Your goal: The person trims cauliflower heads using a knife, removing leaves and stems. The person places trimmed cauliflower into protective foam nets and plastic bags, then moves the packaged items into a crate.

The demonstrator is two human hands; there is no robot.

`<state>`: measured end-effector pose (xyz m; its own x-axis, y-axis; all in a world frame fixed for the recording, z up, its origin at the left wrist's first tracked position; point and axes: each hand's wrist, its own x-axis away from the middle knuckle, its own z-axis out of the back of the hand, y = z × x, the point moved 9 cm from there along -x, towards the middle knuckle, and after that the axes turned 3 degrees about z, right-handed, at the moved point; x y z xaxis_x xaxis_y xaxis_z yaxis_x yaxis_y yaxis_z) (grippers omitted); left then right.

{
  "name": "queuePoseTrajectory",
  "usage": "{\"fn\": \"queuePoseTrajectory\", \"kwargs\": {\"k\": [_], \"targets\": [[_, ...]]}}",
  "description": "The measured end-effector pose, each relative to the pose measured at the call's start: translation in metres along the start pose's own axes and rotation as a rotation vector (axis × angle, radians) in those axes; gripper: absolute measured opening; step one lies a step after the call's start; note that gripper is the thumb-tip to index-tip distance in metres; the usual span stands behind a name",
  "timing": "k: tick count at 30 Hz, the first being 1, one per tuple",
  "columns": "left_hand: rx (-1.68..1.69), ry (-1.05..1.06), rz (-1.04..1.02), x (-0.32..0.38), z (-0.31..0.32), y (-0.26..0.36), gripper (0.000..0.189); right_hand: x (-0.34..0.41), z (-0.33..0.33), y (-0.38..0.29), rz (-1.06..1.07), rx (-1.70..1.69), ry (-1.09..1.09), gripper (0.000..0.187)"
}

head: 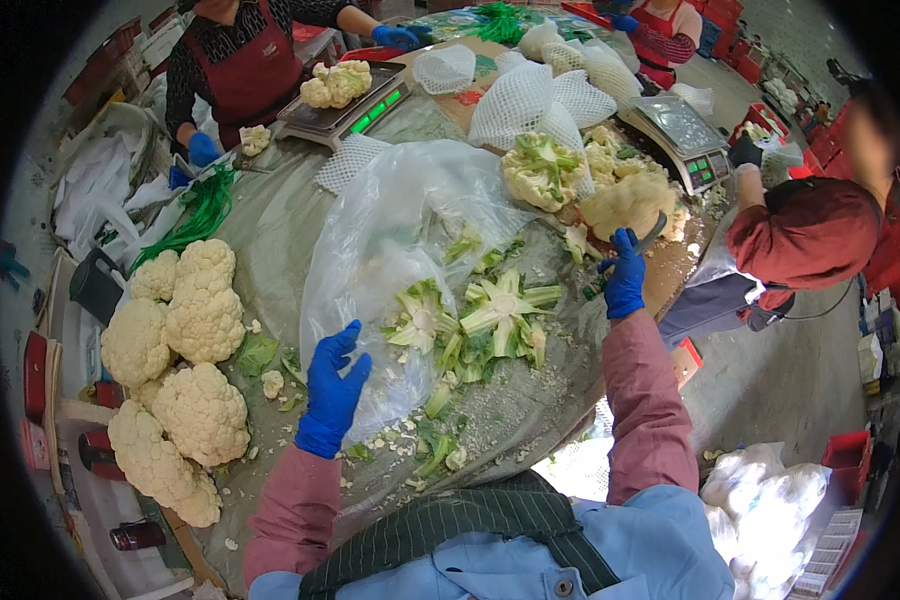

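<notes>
My left hand (pixel 335 390), in a blue glove, hovers with fingers apart beside a clear plastic bag (pixel 345 277) and holds nothing. In my blue-gloved right hand (pixel 624 279) is a knife (pixel 651 232), its curved blade pointing up and away. Just beyond the blade, a cauliflower head (pixel 630 206) looks blurred among other trimmed heads on cardboard. Between my hands lie a cut cauliflower stem base with leaf stubs (pixel 504 306) and a second one (pixel 422 319) on the bag. Several whole cauliflower heads (pixel 201 412) are piled to my left.
A scale (pixel 345 109) carries cauliflower at the back left; another scale (pixel 679 127) stands back right. White foam net sleeves (pixel 514 105) heap between them. Green ties (pixel 195 214) hang at the left edge. Co-workers stand across the table, and one person (pixel 802 232) is close on the right.
</notes>
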<state>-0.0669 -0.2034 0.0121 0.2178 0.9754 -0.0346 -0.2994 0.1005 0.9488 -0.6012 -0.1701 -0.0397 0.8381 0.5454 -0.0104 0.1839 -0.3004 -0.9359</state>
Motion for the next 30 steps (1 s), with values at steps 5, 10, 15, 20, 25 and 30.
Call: {"fn": "queuePoseTrajectory", "kwargs": {"k": [5,10,15,20,25,30], "targets": [[0.281,0.016,0.085,-0.013,0.000,-0.005,0.046,0.076,-0.093,-0.005,-0.196,0.173,-0.347,0.048],[0.608,-0.424,0.279,0.036,-0.112,-0.001,0.073,0.276,-0.206,0.019,-0.416,0.237,-1.079,0.053],[0.566,0.149,0.314,0.090,-0.028,-0.064,0.049,0.302,-0.224,0.005,0.402,0.553,-1.390,0.077],[-0.184,0.627,0.435,0.191,0.121,-0.103,0.048,0.138,-0.198,0.032,0.326,0.681,-0.958,0.075],[-0.824,0.672,0.376,0.210,0.153,-0.083,0.063,0.049,-0.210,0.055,0.561,0.908,-0.903,0.086],[-0.622,0.466,0.178,0.114,0.115,-0.075,0.074,0.016,-0.225,0.120,0.404,0.967,-0.936,0.078]]}}
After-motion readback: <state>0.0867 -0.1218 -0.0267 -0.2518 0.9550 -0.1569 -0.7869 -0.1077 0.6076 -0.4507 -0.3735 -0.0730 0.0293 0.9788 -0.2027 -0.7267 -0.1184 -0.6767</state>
